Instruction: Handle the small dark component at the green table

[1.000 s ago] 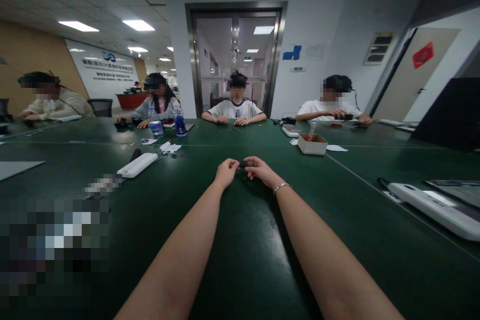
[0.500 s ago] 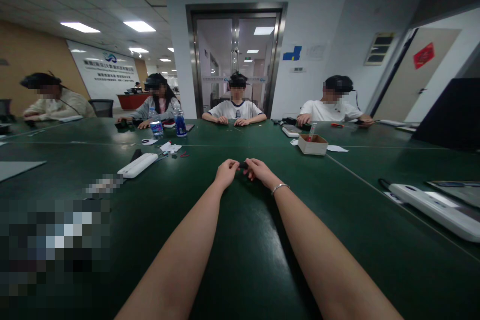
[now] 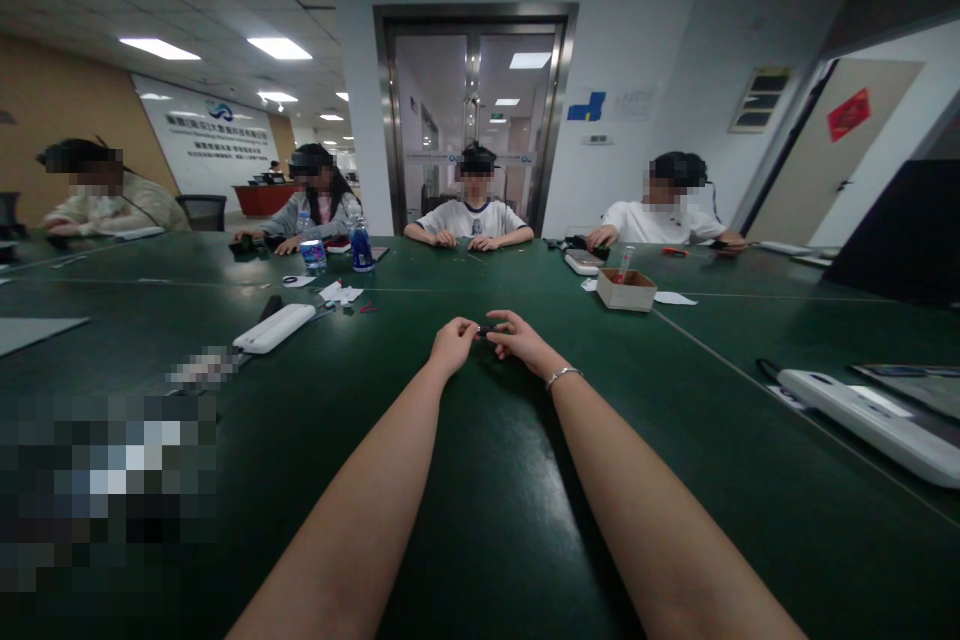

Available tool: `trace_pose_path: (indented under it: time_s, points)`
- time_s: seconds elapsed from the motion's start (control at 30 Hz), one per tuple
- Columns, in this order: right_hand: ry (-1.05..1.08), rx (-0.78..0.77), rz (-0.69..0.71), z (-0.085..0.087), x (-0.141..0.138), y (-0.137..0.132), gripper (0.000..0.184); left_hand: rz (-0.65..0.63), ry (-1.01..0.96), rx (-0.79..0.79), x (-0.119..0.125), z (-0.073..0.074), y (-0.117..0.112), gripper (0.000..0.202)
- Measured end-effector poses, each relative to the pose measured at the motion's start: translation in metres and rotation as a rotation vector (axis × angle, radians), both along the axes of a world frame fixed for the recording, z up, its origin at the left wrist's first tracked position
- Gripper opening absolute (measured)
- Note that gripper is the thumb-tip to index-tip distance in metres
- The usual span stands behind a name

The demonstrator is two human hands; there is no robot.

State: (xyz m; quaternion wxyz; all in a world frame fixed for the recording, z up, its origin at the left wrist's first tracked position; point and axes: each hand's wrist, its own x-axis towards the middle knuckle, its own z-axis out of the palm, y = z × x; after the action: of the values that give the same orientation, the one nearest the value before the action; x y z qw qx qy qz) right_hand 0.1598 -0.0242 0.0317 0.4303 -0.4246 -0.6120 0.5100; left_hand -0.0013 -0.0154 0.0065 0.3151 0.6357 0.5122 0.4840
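Note:
In the middle of the head view, above the green table, is a small dark cylinder-like object (image 3: 486,330), too small to name surely. My left hand (image 3: 453,344) pinches its left end between thumb and fingertips. At its other end is my right hand (image 3: 523,342), with a bracelet (image 3: 562,376) at the wrist. The right index finger is lifted off and the fingers stand apart; the thumb is close to the object, and I cannot tell if it touches. My fingers hide part of the object.
Around the green table (image 3: 480,480) sit several people wearing headgear. A small box (image 3: 626,292) stands ahead right, a blue-labelled bottle (image 3: 361,246) ahead left. White elongated devices lie left (image 3: 274,328) and right (image 3: 862,420). Paper scraps (image 3: 340,293) lie left of centre.
My right index finger has lifted away from the dark object and the right fingers have spread. My left hand keeps its pinch, nearly unmoved.

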Motion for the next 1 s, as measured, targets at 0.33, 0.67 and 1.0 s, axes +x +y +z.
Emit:
trace_pose_path:
  time_s: [0.33, 0.67, 1.0]
  points:
    - [0.017, -0.011, -0.003, -0.004, 0.000, 0.004, 0.028, 0.011, -0.021, -0.006, -0.001, -0.001, 0.001, 0.017]
    - [0.008, -0.008, 0.012, -0.003, 0.000, 0.004, 0.015, 0.084, 0.163, -0.047, -0.001, 0.007, -0.010, 0.027]
    - [0.052, -0.019, 0.059, -0.007, 0.003, 0.008, 0.018, 0.058, 0.235, -0.091, -0.001, 0.014, -0.011, 0.043]
